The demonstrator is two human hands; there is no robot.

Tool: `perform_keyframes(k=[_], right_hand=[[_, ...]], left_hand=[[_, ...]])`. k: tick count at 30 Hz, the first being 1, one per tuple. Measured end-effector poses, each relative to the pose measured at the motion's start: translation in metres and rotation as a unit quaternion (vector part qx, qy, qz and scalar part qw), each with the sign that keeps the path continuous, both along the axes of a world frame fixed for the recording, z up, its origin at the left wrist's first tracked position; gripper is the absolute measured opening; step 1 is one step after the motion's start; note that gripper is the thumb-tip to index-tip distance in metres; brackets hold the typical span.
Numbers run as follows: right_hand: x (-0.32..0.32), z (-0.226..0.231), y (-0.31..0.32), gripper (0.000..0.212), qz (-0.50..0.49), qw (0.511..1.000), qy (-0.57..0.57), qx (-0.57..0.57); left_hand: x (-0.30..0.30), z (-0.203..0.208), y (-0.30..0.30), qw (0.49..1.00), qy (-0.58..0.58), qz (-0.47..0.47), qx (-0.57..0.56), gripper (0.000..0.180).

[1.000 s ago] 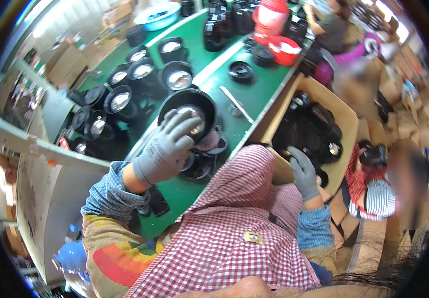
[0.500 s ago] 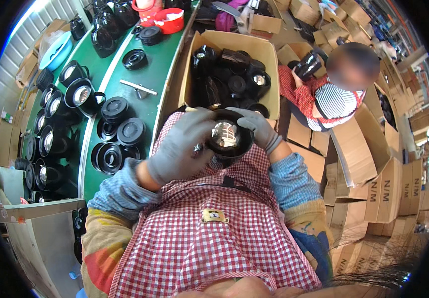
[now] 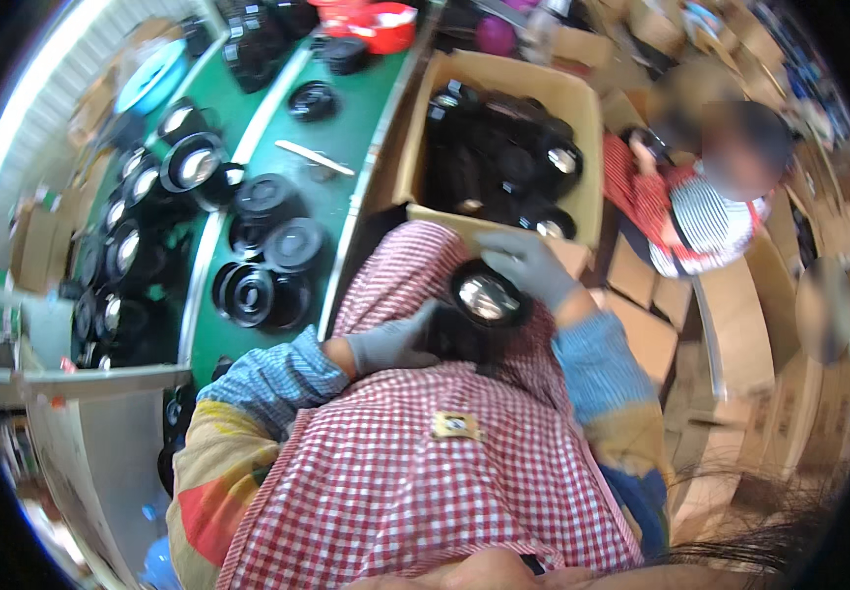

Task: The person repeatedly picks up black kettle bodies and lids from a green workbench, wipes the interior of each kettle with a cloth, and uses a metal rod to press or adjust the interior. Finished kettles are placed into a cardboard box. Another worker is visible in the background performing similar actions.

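Observation:
A black vacuum jug (image 3: 492, 295) with a shiny silver inside is tilted in my lap, its round mouth facing up toward me. My gloved left hand (image 3: 395, 342) is closed about the dark lower body, and the jug hides its fingertips. At the far right of the rim is my gloved right hand (image 3: 526, 264), fingers stretched out; whether it touches the rim is hard to tell. Just beyond my lap, a cardboard box (image 3: 413, 157) holds several similar black jugs (image 3: 562, 160). Blur softens the whole picture.
Left of me runs a green bench (image 3: 346, 108) bearing stacked black lids (image 3: 295, 244), open black jugs (image 3: 191, 169) and a whitish rod (image 3: 315, 157). Red tubs (image 3: 385, 29) stand at its far end. A co-worker (image 3: 705, 211) sits at right among cardboard cartons (image 3: 749, 305).
The jug has tipped, and its mouth has shifted right in the picture. My left hand has slid from the side down to the lower body. The whole view has turned slightly.

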State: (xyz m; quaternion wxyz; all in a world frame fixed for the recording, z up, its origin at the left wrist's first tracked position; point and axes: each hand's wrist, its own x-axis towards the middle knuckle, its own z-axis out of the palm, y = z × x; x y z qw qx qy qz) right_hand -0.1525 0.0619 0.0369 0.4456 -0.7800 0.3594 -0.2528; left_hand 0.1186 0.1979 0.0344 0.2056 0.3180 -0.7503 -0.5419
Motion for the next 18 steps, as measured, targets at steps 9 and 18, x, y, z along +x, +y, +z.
perform_keyframes(k=[9,18], right_hand=[[0.017,0.028,0.001,0.033,0.108,0.961,0.185,-0.175],[0.025,0.024,0.001,0.034,0.019,0.995,0.082,-0.049]], left_hand=[[0.236,0.038,-0.125,0.555,-0.459,0.558,-0.412,0.072],[0.375,0.011,-0.066,0.588,-0.432,0.586,-0.352,0.027]])
